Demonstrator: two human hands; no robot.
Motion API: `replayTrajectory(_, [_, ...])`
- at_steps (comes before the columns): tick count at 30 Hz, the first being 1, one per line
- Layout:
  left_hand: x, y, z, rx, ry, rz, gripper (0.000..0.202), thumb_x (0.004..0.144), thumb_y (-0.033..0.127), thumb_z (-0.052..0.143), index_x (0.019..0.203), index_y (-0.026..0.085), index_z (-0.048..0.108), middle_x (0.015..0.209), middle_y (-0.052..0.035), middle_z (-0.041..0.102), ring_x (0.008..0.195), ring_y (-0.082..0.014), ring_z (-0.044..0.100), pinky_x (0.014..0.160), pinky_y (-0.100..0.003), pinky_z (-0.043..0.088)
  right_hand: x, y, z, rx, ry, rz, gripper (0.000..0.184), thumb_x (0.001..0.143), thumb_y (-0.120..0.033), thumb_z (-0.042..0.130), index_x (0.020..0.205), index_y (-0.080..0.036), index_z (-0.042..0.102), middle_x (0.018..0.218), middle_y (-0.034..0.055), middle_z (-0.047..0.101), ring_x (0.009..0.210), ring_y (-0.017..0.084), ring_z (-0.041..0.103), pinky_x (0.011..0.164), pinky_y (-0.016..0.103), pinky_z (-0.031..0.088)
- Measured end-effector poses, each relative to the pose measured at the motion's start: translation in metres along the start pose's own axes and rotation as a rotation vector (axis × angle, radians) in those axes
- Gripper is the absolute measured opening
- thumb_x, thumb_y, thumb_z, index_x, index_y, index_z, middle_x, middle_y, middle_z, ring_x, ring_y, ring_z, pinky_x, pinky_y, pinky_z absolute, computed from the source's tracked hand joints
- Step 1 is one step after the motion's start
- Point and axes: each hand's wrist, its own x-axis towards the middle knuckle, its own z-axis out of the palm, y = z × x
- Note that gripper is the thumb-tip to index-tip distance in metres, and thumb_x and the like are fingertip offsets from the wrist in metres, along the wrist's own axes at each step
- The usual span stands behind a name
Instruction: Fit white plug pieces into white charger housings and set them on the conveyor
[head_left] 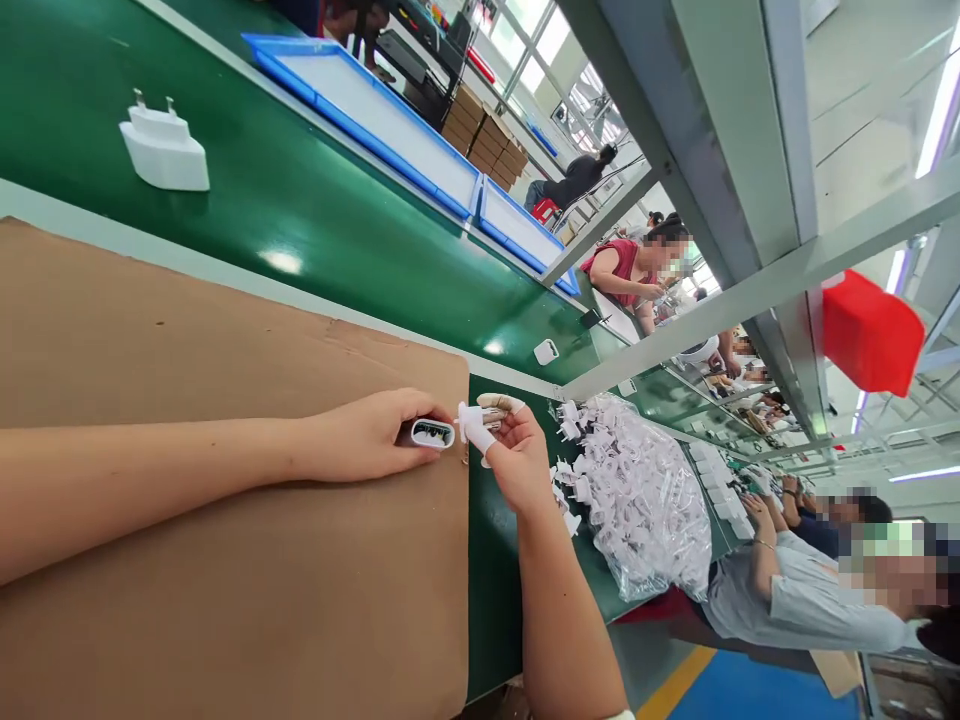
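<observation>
My left hand (375, 436) is closed around a white charger housing (433, 433). The housing's open end faces right, and some inner parts show inside it. Just to the right, my right hand (514, 450) pinches a white plug cap with metal pins (471, 422). Finger covers sit on the thumb and a finger of that hand. The cap and the housing are close together but apart. Both hands are over the right edge of a brown cardboard sheet (225, 580).
A clear bag of white plug parts (645, 490) lies right of my hands, with loose plug parts (571, 480) beside it. A white charger (163, 145) stands on the green belt (337, 255). Blue-rimmed trays (375, 125) lie beyond. A metal frame (675, 310) crosses overhead. Co-workers sit along the line.
</observation>
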Motion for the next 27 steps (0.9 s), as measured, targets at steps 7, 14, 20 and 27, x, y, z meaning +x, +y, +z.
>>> replayTrajectory(7, [0.001, 0.002, 0.009, 0.094, 0.094, -0.118, 0.044, 0.076, 0.059, 0.062, 0.099, 0.021, 0.066, 0.099, -0.0071, 0.072, 0.091, -0.0285, 0.067, 0.076, -0.036, 0.053, -0.005, 0.000, 0.004, -0.060, 0.017, -0.036, 0.036, 0.065, -0.037, 0.089, 0.097, -0.023, 0.080, 0.094, 0.0042, 0.072, 0.081, 0.018, 0.065, 0.052, 0.023, 0.048])
replayTrajectory(14, [-0.005, -0.004, -0.009, 0.043, -0.110, -0.126, 0.096, 0.061, 0.047, 0.075, 0.151, 0.023, 0.049, 0.139, -0.0106, 0.060, 0.116, -0.0319, 0.064, 0.091, -0.034, 0.056, -0.005, -0.003, 0.005, -0.001, 0.039, 0.026, 0.048, 0.063, -0.038, 0.089, 0.106, -0.022, 0.077, 0.083, 0.0016, 0.070, 0.073, 0.015, 0.063, 0.051, 0.023, 0.046])
replayTrajectory(20, [-0.002, 0.009, -0.013, 0.050, -0.116, -0.215, 0.062, 0.068, 0.056, 0.072, 0.119, 0.022, 0.066, 0.109, -0.0079, 0.070, 0.095, -0.0303, 0.067, 0.079, -0.035, 0.054, -0.007, -0.007, 0.004, -0.001, 0.037, 0.027, 0.043, 0.064, -0.037, 0.087, 0.101, -0.020, 0.072, 0.076, -0.0015, 0.066, 0.067, 0.013, 0.062, 0.049, 0.020, 0.043])
replayTrajectory(27, [-0.002, 0.003, -0.014, 0.033, -0.064, -0.196, 0.092, 0.058, 0.056, 0.079, 0.141, 0.024, 0.057, 0.125, -0.0073, 0.066, 0.092, -0.0264, 0.066, 0.075, -0.032, 0.052, -0.007, -0.009, 0.007, 0.013, 0.038, 0.057, 0.047, 0.061, -0.036, 0.090, 0.101, -0.019, 0.072, 0.077, -0.0005, 0.068, 0.067, 0.013, 0.062, 0.048, 0.021, 0.043])
